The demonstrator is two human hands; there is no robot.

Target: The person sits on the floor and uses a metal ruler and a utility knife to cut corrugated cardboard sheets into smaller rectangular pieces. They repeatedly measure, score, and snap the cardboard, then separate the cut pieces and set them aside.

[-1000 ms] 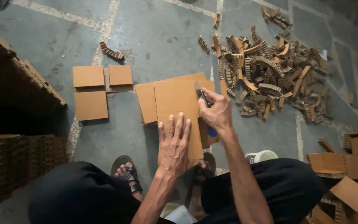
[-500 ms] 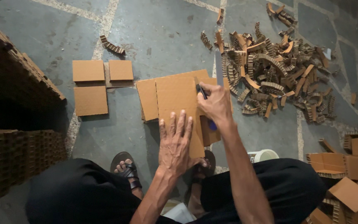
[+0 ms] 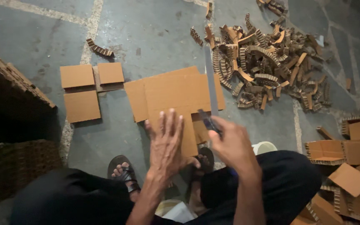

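left hand presses flat on a cardboard sheet on the stone floor. right hand grips a knife against a metal ruler. offcut strips heap beside the sheet's far edge.

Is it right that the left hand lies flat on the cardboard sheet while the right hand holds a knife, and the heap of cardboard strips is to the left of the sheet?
Not quite. In the head view the heap of cardboard strips lies to the right of the cardboard sheet, not the left. The left hand does lie flat on it, and the right hand holds the knife.
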